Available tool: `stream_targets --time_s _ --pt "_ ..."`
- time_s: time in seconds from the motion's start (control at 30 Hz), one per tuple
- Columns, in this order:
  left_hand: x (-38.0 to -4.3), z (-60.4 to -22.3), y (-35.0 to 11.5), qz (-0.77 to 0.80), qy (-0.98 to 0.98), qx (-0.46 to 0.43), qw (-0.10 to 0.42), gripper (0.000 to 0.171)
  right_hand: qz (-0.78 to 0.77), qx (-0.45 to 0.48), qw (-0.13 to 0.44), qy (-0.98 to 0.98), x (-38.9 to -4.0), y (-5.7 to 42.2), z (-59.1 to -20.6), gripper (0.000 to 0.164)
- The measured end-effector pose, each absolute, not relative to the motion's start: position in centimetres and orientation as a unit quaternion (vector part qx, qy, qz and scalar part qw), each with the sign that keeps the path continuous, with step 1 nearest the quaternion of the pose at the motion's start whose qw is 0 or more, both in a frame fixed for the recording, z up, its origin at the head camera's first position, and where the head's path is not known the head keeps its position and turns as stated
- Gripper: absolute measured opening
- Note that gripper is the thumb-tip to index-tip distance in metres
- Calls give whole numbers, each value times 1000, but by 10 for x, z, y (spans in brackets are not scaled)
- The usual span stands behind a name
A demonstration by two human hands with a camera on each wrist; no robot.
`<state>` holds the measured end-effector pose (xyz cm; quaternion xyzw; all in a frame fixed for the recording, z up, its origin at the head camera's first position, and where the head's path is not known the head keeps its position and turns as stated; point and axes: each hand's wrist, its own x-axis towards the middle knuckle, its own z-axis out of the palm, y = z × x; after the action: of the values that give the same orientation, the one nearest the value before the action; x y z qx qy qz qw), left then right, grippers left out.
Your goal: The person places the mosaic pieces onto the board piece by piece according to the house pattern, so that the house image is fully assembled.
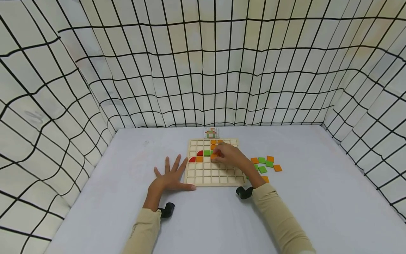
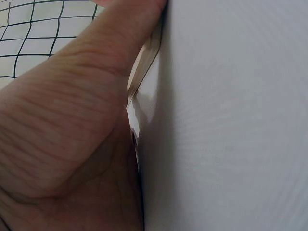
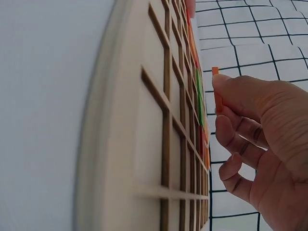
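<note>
A wooden grid board lies on the white table, with red, orange and green tiles set in several of its upper cells. Over the board, my right hand pinches an orange square tile between thumb and fingers; in the right wrist view the tile is held off the board. My left hand lies with fingers spread on the table at the board's left edge, its thumb along the near left corner. The left wrist view shows mostly the palm side against the table. Some tiles are hidden behind the right hand.
Loose green and orange tiles are scattered right of the board, partly behind the right forearm. A small picture card with a coloured pattern sits beyond the board's far edge. White walls with black netting enclose the table's back and sides.
</note>
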<state>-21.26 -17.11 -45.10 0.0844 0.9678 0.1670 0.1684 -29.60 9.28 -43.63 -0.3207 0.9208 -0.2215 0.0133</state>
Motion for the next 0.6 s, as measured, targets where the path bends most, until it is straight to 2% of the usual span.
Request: stream_targets --time_s 0.3,0.6 --pt "-213 -451 -171 165 968 86 166 123 -222 -289 31 931 -298 75 -446 22" --pt "-211 -450 -171 162 968 88 168 121 -211 -266 39 940 -295 65 -451 23"
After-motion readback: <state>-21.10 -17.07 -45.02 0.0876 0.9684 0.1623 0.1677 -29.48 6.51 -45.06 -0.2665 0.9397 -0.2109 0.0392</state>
